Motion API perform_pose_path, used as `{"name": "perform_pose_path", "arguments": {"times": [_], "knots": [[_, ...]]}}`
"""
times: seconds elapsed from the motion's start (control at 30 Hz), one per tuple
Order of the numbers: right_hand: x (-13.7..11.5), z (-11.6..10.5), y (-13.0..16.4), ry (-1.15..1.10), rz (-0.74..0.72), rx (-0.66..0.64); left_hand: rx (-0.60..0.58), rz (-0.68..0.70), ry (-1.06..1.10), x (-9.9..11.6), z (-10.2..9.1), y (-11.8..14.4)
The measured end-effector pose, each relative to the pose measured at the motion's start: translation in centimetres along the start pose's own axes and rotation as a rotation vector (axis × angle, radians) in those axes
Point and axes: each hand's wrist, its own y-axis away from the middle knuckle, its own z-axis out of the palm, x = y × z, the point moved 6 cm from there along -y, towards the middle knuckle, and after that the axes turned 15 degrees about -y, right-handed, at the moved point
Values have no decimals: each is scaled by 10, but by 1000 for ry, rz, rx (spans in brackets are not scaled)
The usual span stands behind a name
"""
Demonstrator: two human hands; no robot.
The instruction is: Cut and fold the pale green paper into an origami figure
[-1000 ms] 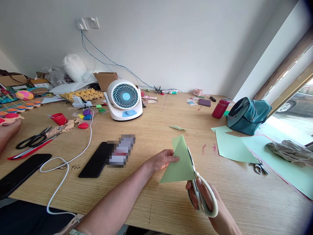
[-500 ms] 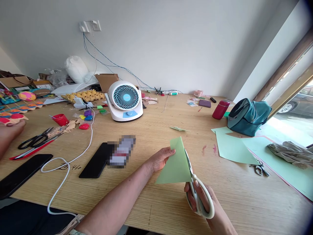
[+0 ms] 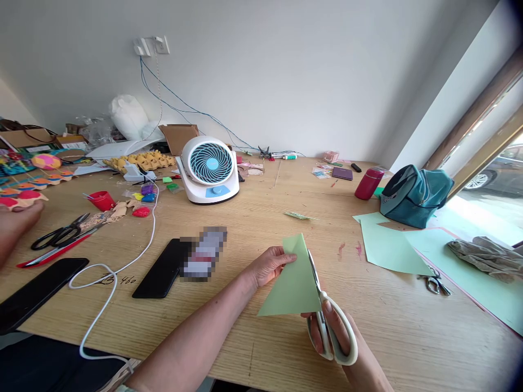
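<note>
My left hand (image 3: 267, 265) pinches the upper left edge of a folded light green paper triangle (image 3: 292, 283), held just above the wooden table (image 3: 253, 234). My right hand (image 3: 341, 337) grips white-handled scissors (image 3: 329, 318), fingers through the loops. The blades run up along the right edge of the paper triangle. Only the upper part of the blades shows beside the paper.
A white desk fan (image 3: 210, 169) stands behind. A black phone (image 3: 161, 268) and white cable (image 3: 110, 283) lie to the left. Green paper sheets (image 3: 388, 247), small scissors (image 3: 435, 282) and a teal bag (image 3: 414, 193) are on the right. Another person's hand (image 3: 14, 226) rests at far left near black scissors (image 3: 59, 235).
The paper triangle and both hands have shifted slightly down and left, toward me. The scissors have moved along the paper's right edge.
</note>
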Motion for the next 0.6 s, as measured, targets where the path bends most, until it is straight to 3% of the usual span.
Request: {"name": "perform_pose_path", "arguments": {"times": [0.27,0.6], "knots": [[0,-1,-1,124,-7,-15,-38,6,-38,0,1,0],[0,-1,0,65,-21,1,-60,21,-53,-1,-1,-1]]}}
